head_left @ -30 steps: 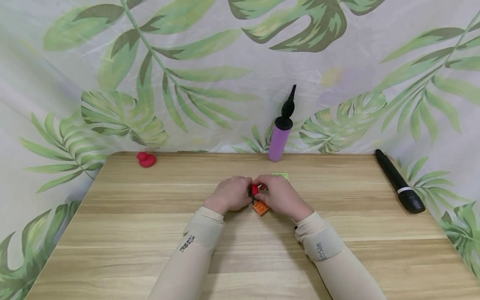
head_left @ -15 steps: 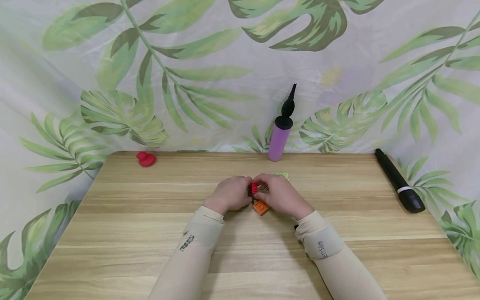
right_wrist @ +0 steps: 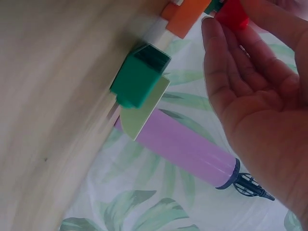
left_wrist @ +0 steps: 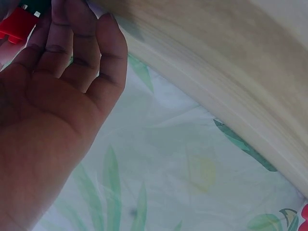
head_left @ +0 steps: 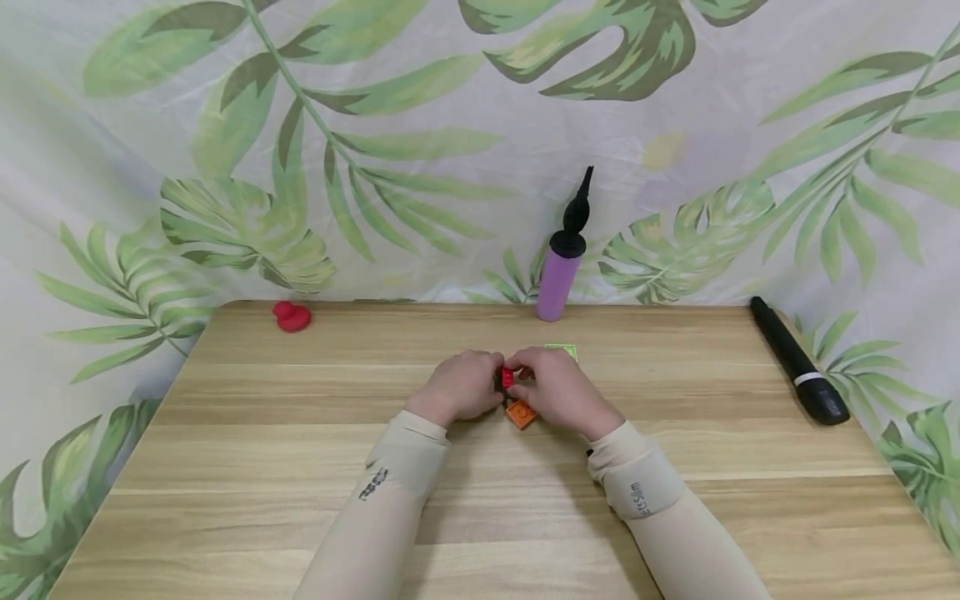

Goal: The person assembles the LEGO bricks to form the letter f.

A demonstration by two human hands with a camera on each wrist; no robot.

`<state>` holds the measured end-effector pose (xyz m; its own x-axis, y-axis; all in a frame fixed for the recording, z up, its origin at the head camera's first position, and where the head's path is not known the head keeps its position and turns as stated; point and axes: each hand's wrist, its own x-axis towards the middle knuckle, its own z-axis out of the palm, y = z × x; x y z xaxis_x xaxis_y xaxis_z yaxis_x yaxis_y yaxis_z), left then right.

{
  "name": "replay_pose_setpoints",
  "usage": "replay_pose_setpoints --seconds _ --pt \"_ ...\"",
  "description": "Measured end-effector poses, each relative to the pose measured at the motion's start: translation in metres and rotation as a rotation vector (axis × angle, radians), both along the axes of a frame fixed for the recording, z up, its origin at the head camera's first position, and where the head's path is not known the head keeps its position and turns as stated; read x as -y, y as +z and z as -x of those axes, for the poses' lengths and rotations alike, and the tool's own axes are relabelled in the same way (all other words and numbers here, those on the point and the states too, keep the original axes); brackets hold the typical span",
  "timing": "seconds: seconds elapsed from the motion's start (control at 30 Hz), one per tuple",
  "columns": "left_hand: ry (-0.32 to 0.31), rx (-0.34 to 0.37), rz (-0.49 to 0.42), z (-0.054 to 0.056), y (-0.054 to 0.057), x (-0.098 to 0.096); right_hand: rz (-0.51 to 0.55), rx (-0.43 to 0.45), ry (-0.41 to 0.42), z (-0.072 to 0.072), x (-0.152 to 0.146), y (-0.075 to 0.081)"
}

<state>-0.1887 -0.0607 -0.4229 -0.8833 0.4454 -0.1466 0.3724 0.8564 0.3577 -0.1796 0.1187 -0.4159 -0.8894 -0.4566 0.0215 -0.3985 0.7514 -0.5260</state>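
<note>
My right hand (head_left: pixel 558 390) pinches a small red toy brick (head_left: pixel 507 377) between thumb and fingers above the middle of the table. Close against it, my left hand (head_left: pixel 467 385) holds a dark green toy brick (left_wrist: pixel 36 6) with curled fingers. In the right wrist view the red brick (right_wrist: pixel 232 14) meets the dark green one, whose far part is hidden by the fingers. Just below the hands lies an orange toy brick (head_left: pixel 521 413), studs up. A brighter green brick (right_wrist: pixel 139 77) stands on the table beside my right hand, hidden behind it in the head view.
A light green card (head_left: pixel 562 351) lies behind my right hand. Farther back stands a purple hand pump (head_left: pixel 557 287) with a black top. A red rubber duck (head_left: pixel 292 317) sits at the back left, and a black microphone (head_left: pixel 801 362) lies along the right edge.
The red brick has tilted slightly and shifted a little left between the right fingers. Both hands otherwise keep nearly the same place.
</note>
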Motion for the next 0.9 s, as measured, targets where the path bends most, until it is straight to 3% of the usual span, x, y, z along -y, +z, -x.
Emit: replay_pose_setpoints --seconds 0.3,0.6,0.9 --pt "-0.013 -0.012 -0.031 -0.002 0.005 0.0 -0.009 0.031 -0.008 0.002 -0.002 0.001" --pt "0.001 0.002 -0.033 -0.001 0.001 0.001 -0.014 0.042 -0.018 0.002 0.0 0.0" --pt "0.01 0.003 -0.026 -0.001 0.001 0.001 -0.044 0.019 0.05 0.003 -0.013 0.003"
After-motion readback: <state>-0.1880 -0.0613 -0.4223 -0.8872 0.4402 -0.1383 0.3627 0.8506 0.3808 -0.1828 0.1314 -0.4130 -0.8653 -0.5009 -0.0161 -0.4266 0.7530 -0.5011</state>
